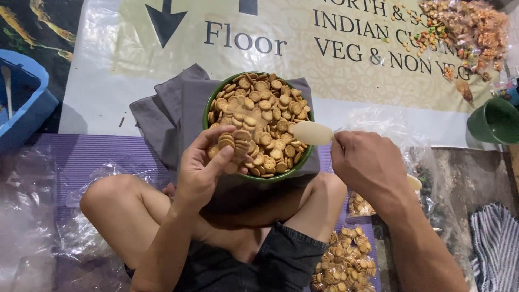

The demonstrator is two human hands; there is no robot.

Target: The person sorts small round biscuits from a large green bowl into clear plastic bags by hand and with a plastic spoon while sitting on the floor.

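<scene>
A green bowl (207,111) heaped with small round tan crackers (265,111) rests on a grey cloth (173,116) over my crossed legs. My left hand (203,167) is at the bowl's near rim, fingers curled around a small stack of crackers (232,143). My right hand (367,165) is closed on a pale plastic spoon (312,132), whose scoop lies over the bowl's right edge. A clear plastic bag sits under my right wrist.
Small sealed bags of crackers (346,262) lie by my right knee. A printed banner (303,48) covers the floor ahead, with a pile of mixed snacks (465,30) at top right. A green cup (494,121) stands right, a blue tub (24,105) left, a striped cloth (494,249) lower right.
</scene>
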